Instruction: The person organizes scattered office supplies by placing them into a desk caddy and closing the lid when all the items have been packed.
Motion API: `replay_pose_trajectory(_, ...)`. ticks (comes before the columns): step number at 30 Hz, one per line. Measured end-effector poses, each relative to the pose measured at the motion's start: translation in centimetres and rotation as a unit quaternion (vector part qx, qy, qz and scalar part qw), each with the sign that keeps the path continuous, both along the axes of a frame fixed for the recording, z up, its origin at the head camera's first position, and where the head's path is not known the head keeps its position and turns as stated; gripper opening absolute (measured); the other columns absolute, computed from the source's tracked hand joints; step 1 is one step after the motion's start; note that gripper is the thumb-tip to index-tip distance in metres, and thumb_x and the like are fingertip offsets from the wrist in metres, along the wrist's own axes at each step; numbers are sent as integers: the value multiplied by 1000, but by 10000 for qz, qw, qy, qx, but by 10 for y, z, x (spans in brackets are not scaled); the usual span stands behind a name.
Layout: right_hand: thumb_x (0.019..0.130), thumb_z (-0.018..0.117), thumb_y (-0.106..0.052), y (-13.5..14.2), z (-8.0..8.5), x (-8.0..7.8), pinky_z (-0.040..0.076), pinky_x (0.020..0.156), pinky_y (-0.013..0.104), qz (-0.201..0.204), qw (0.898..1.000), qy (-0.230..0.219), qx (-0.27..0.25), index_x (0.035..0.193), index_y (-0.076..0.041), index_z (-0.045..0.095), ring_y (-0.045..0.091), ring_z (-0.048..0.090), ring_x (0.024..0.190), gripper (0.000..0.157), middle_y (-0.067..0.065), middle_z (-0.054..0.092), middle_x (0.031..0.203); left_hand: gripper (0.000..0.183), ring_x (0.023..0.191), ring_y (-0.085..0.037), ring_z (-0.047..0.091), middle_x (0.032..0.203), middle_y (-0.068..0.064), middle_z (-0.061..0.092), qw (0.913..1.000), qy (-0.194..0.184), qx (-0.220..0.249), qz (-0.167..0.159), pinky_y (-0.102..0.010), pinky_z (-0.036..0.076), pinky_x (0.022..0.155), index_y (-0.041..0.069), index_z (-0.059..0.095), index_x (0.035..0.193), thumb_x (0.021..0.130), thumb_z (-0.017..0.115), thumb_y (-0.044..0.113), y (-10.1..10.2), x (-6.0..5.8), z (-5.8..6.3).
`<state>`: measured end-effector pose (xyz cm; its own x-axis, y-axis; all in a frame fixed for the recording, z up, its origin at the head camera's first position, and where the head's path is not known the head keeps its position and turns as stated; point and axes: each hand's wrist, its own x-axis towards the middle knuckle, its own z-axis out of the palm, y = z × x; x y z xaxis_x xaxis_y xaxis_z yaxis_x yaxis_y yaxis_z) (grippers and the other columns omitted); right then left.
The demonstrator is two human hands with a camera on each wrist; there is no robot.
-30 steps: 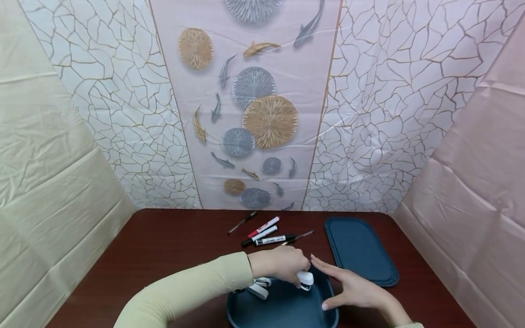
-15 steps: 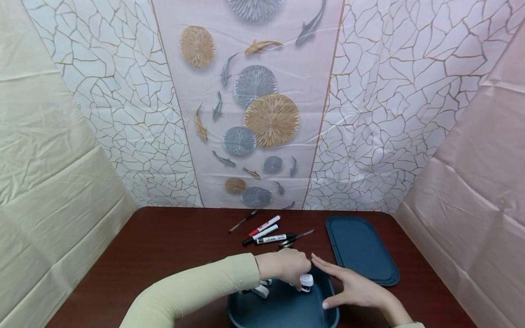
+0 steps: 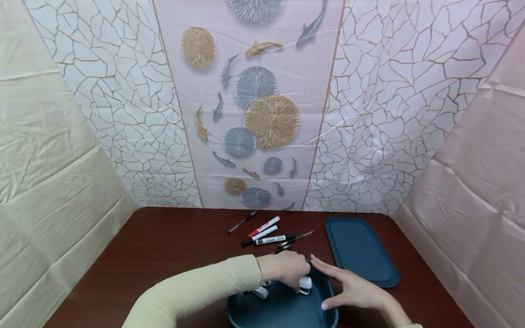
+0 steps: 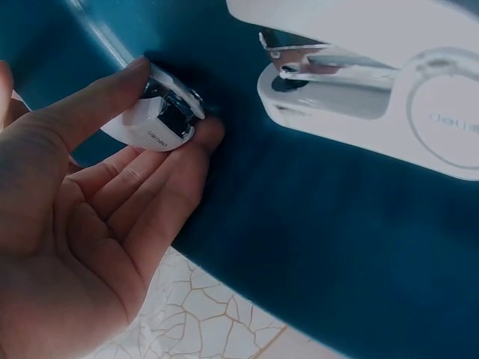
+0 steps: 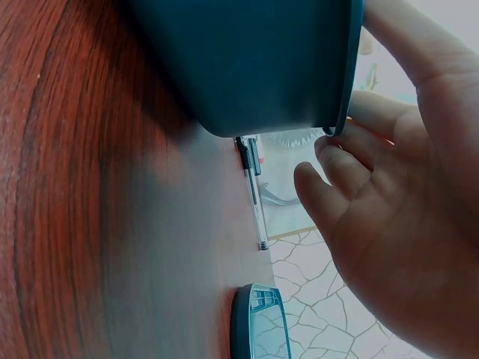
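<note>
My left hand (image 3: 285, 269) reaches into a dark blue open box (image 3: 283, 314), and its thumb and fingers pinch a small white staple remover (image 4: 161, 120) with dark metal teeth. In the head view the white end of this remover (image 3: 305, 284) shows below the knuckles, low in the box. A white stapler (image 4: 359, 90) lies in the box close by; my sleeve partly covers this stapler (image 3: 260, 291) in the head view. My right hand (image 3: 354, 289) rests at the box's right side, fingers extended along the far corner and thumb at the rim (image 5: 348, 67).
Behind the box lie several markers and pens, among them a red-and-white marker (image 3: 264, 226), a black-and-white marker (image 3: 275, 239) and a black pen (image 3: 243, 222). A flat blue lid (image 3: 361, 250) lies on the brown table (image 3: 176, 246) to the right. A patterned cloth hangs behind.
My left hand has shifted slightly right, and the staple remover sits a little lower in the box. More of the stapler is covered by my sleeve. My right hand has stayed at the rim.
</note>
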<state>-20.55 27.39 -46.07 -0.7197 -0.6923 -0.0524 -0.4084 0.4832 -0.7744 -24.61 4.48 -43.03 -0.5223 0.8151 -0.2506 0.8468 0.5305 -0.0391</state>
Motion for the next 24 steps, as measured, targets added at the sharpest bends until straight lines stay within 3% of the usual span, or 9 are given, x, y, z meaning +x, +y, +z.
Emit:
replay_pose_trajectory(4,92,75,-28,-1,0,-1,30,108,20,1,10000,-30,-39,161,-22,25,-2,19,144,86,4,18,167,26,69,-1,58,88,11,68,10000,-72,6,-11,-19,47,63,21,75,103,83,85,32,-1,-3,-2)
replay_pose_trajectory(13,94,73,-22,4,-2,3,33,106,18,118,9995,-175,-216,161,-11,24,-11,18,139,83,14,15,166,22,64,0,55,82,13,66,9999,26,11,-157,-20,45,59,23,74,98,82,85,34,2,2,-5)
replay_pose_trajectory(18,94,73,-22,2,-2,2,33,106,19,117,9996,-139,-234,161,-18,25,-9,18,140,83,17,16,166,14,60,-2,52,73,13,60,9999,62,9,-136,-20,42,55,23,71,88,85,82,32,0,2,0)
replay_pose_trajectory(24,93,74,-23,-1,-1,-1,33,106,17,131,9995,-78,-259,161,-14,25,-12,17,139,84,17,17,166,17,56,-2,49,66,14,56,9994,83,174,-302,-19,37,52,23,66,79,88,79,29,-7,1,13)
